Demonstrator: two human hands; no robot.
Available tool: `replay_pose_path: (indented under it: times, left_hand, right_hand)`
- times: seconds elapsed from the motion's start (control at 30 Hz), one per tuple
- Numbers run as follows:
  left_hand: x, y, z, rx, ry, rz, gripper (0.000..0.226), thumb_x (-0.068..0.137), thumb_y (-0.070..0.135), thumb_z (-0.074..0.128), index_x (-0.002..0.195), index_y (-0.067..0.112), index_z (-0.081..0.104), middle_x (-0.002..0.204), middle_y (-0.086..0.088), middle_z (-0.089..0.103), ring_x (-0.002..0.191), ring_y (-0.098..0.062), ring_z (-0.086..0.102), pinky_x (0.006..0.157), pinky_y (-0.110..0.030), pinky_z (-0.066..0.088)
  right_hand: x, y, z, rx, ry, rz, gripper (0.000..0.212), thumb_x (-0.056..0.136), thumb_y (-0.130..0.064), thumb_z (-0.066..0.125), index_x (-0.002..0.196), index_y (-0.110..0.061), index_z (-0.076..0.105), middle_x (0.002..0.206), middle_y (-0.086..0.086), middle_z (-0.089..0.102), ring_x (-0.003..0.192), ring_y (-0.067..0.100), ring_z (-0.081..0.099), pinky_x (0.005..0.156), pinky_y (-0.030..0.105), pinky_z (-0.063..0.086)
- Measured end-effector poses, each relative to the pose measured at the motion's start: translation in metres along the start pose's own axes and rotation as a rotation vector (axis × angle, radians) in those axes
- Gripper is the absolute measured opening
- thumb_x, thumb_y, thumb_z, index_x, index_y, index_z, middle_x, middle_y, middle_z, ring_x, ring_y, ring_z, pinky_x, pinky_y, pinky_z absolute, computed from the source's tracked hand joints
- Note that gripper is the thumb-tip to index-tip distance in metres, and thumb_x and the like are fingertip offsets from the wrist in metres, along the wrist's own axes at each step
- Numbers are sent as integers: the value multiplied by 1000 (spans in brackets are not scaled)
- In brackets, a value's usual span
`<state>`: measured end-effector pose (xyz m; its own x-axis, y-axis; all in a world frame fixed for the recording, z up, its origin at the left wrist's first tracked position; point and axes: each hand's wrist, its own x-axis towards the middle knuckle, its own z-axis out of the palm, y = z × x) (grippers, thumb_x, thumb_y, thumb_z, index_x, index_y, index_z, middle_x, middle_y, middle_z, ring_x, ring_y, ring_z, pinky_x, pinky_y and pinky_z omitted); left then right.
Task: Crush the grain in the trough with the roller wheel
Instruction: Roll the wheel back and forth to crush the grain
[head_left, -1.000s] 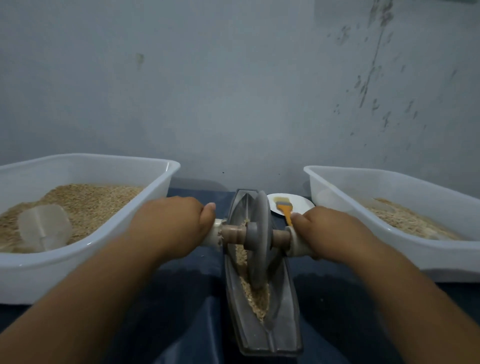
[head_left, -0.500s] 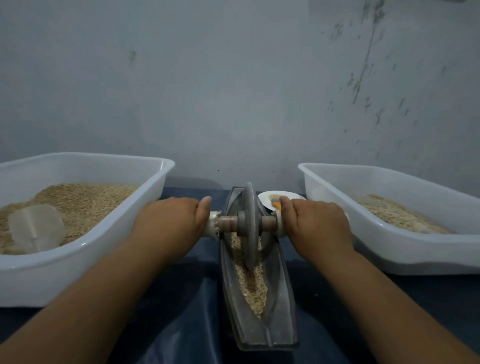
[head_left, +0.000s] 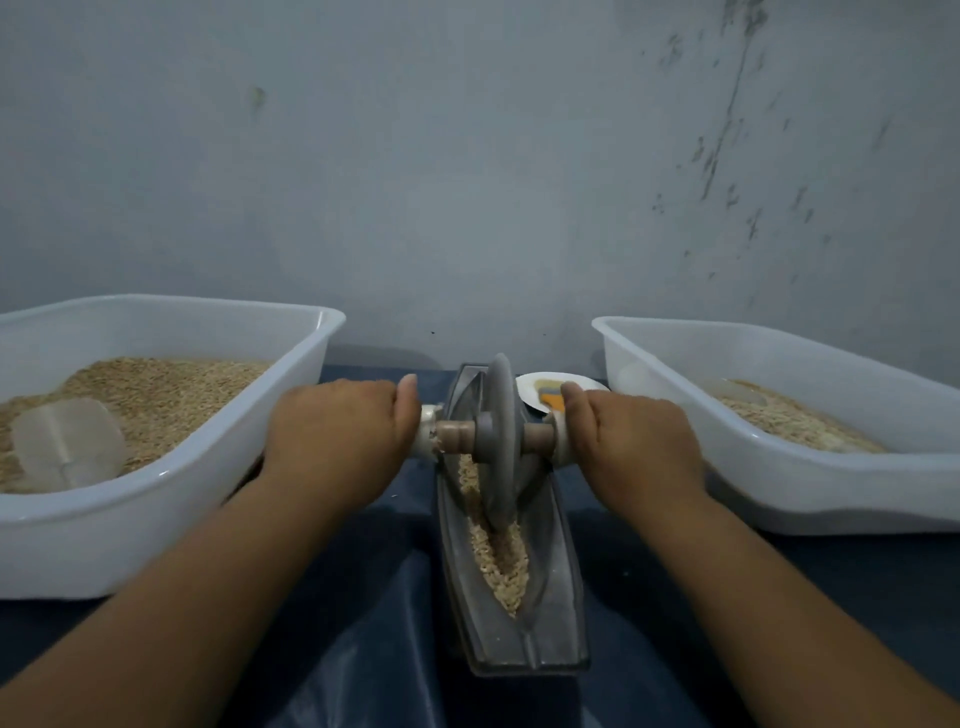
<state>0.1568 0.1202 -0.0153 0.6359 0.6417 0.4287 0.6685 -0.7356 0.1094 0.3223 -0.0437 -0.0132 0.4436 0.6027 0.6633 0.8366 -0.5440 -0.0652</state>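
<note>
Grey roller wheel (head_left: 501, 441) upright in narrow trough (head_left: 561, 571), grain (head_left: 501, 566) beneath; left hand (head_left: 337, 431) and right hand (head_left: 631, 441) each grip clenched round an axle handle.

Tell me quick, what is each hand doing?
Left hand: grips the roller wheel's left handle.
Right hand: grips its right handle.

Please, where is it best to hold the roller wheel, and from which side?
Hold the roller wheel by its two axle handles, one hand from each side, as the left hand and right hand do: the disc stands upright in the narrow trough.
</note>
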Motion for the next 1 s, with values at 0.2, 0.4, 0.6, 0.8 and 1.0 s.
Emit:
replay_pose_path:
  times: [0.2, 0.4, 0.6, 0.8, 1.0]
  left_hand:
    - [7, 0, -3, -49, 76, 45, 26, 99, 38, 34, 103, 19, 51, 74, 4, 47, 68, -15, 50, 64, -32, 48]
    - [1, 0, -26, -1, -49, 134, 49, 99, 46, 26, 65, 20, 49, 61, -1, 53, 59, -14, 53, 69, -36, 51]
    - [-2, 1, -2, 168, 155, 230, 16, 93, 28, 54, 103, 21, 44, 64, 5, 34, 57, -18, 47, 53, -31, 46]
    - [3, -1, 0, 53, 169, 160, 43, 100, 43, 16, 76, 25, 46, 68, 7, 51, 65, -16, 54, 70, -35, 48]
    - [-1, -5, -37, -173, -199, 178, 48, 97, 53, 31, 72, 24, 60, 69, 2, 60, 67, -13, 57, 65, -30, 45]
  right_hand:
    - [12, 4, -7, -35, -285, 31, 42, 105, -39, 25, 82, -21, 54, 80, 3, 60, 76, 28, 55, 65, 35, 37]
    - [10, 16, -34, 296, -720, 259, 52, 102, -44, 29, 79, -11, 62, 52, 5, 67, 46, 17, 58, 62, 31, 48]
    - [1, 6, 1, 7, -109, 62, 39, 105, -33, 34, 77, -17, 56, 70, 7, 60, 72, 35, 58, 65, 38, 44]
    - [7, 3, 2, -87, -115, -90, 36, 105, -35, 32, 89, -20, 61, 83, 8, 66, 78, 34, 61, 63, 37, 34]
    - [10, 15, -28, 307, -606, 139, 59, 97, -64, 26, 82, -23, 66, 77, -1, 71, 81, 20, 63, 77, 35, 46]
